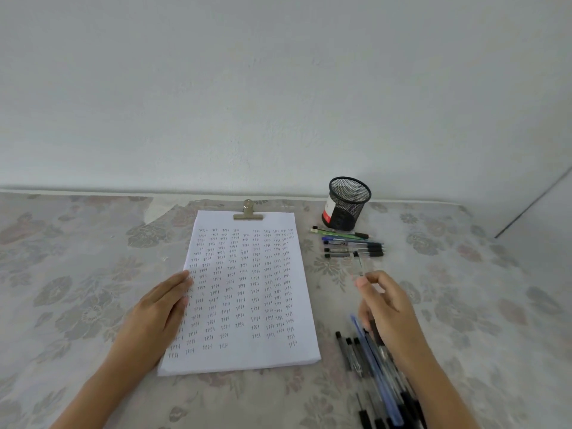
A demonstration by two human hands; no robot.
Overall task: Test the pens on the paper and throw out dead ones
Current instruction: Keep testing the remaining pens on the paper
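pinching a blurred clear pen, the right grip hovers just short of a row of pens; the left grip lies flat, fingers straight, on the paper.

paper: white, columns of dark handwritten marks. tablecloth: pale grey, faded floral pattern. mesh cup: black, red-and-white label. clip: brass-toned. row of pens: green, blue, black. held pen: clear.

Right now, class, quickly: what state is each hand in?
Left hand: open, fingers straight, pressing on the paper at its left edge.
Right hand: closed, pinching a blurred clear pen.
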